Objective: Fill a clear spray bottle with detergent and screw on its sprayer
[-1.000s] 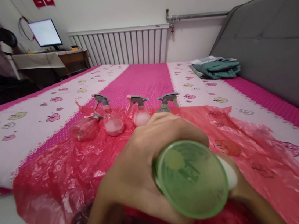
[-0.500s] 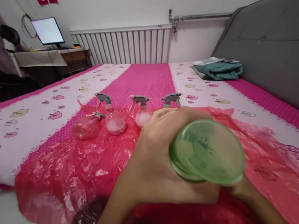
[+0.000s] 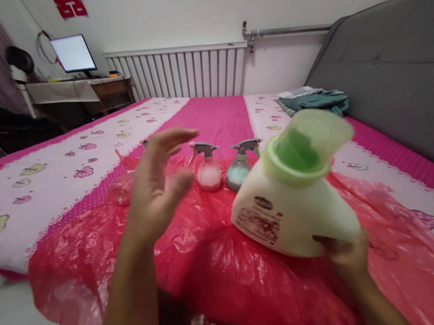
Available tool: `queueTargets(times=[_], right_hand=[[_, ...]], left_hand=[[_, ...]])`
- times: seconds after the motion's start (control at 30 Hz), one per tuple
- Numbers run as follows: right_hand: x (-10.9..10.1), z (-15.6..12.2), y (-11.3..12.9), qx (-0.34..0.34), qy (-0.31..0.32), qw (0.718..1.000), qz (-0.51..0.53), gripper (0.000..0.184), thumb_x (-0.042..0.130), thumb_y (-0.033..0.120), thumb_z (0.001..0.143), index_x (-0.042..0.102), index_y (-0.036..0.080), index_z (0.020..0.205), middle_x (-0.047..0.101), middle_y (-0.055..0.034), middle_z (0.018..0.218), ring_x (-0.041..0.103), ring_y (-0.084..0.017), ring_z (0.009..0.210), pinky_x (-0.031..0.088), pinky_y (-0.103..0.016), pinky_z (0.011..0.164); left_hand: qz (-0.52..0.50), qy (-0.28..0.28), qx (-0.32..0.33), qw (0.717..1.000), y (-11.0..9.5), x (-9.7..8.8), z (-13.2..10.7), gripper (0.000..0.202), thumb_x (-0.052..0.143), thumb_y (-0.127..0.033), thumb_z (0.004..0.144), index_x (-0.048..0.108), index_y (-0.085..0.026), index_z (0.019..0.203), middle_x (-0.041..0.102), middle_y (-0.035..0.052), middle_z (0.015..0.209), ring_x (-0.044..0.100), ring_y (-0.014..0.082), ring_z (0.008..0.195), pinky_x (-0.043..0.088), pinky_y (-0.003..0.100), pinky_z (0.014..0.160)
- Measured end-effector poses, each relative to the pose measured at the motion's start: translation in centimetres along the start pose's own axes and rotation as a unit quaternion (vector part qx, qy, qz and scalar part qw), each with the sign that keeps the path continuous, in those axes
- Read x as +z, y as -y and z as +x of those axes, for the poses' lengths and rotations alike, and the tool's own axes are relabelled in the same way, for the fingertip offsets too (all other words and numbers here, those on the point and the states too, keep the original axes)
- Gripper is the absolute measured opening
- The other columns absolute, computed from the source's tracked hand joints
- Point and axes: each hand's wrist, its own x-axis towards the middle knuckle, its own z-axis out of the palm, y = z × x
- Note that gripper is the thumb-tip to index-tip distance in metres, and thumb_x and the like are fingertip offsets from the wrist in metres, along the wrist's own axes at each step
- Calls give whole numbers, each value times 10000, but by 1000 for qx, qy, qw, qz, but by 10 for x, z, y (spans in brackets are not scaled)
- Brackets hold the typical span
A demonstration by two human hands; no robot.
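Note:
My right hand (image 3: 347, 254) grips a large white detergent bottle (image 3: 289, 217) low on its side. The bottle tilts to the right, with its translucent green cap (image 3: 311, 144) on top and a printed label facing me. To the left, my left hand (image 3: 159, 186) is raised and holds nothing, its fingers apart and curved. Beyond the hands stand a spray bottle with pinkish-white contents (image 3: 209, 176) and a spray bottle with pale blue-green contents (image 3: 238, 172). A clear pink bottle (image 3: 119, 189) lies behind my left wrist. My left hand mostly hides another sprayer there.
Crumpled red plastic sheeting (image 3: 214, 259) covers the near part of the bed (image 3: 218, 114). Folded clothes (image 3: 313, 100) lie by the grey headboard (image 3: 392, 62). At the back are a radiator (image 3: 184, 73) and a desk with a monitor (image 3: 73, 53).
My left hand has let go of the detergent bottle's green cap and moved left, opening. The bottle's white body and label have come into view, with my right hand still on it.

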Motion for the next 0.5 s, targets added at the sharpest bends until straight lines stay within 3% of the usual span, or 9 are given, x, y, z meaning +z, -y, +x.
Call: queueTargets(times=[0.03, 0.1, 0.13, 0.17, 0.23, 0.33, 0.5], right_hand=[[0, -1, -1, 1, -34, 999, 10, 359, 909, 396, 545, 638, 177, 631, 605, 15, 539, 520, -138, 470, 444, -264, 444], [4, -2, 1, 0, -94, 995, 42, 367, 905, 408, 616, 635, 172, 690, 611, 17, 605, 531, -129, 513, 459, -266, 473], [6, -1, 5, -2, -123, 991, 59, 360, 895, 412, 653, 639, 174, 738, 617, 19, 652, 536, -125, 541, 464, -267, 488], [9, 1, 10, -5, -150, 986, 76, 352, 884, 415, 683, 640, 180, 780, 611, 26, 684, 530, -119, 557, 460, -264, 494], [12, 6, 20, -10, -191, 977, 96, 343, 880, 404, 696, 625, 197, 794, 561, 53, 668, 485, -102, 541, 419, -251, 472], [10, 14, 29, -10, -226, 970, 93, 327, 873, 349, 696, 579, 206, 698, 520, 52, 642, 456, -102, 550, 390, -260, 475], [-11, 28, 23, -4, -277, 959, -54, 209, 820, 280, 699, 631, 196, 666, 590, -8, 703, 529, -175, 662, 410, -340, 581]], left_hand=[[40, -86, -11, 995, 13, -5, 0, 272, 581, -477, 1034, 675, -267, 1179, 717, 53, 1229, 664, 215, 1218, 519, 399, 1101], [125, -241, -60, 961, 42, -14, -4, 100, 573, -301, 1021, 650, -239, 1039, 703, 33, 1060, 668, 175, 1041, 541, 345, 999], [162, -298, -97, 936, 57, -17, -7, 44, 599, -220, 973, 619, -228, 1012, 680, 29, 1025, 658, 166, 993, 540, 328, 965], [193, -335, -152, 910, 72, -20, -10, 112, 622, -164, 922, 586, -222, 1012, 660, 30, 1028, 651, 165, 977, 541, 318, 942], [226, -348, -233, 880, 99, -26, -19, 238, 636, -117, 859, 536, -219, 1049, 631, 45, 1059, 651, 179, 1003, 544, 320, 924], [238, -311, -269, 880, 129, -30, -30, 334, 683, -143, 817, 528, -221, 1102, 638, 60, 1105, 665, 197, 1036, 542, 359, 997], [259, -234, -320, 881, 157, -30, -38, 546, 769, -228, 748, 524, -186, 1234, 654, 152, 1261, 646, 322, 1251, 464, 522, 1154]])
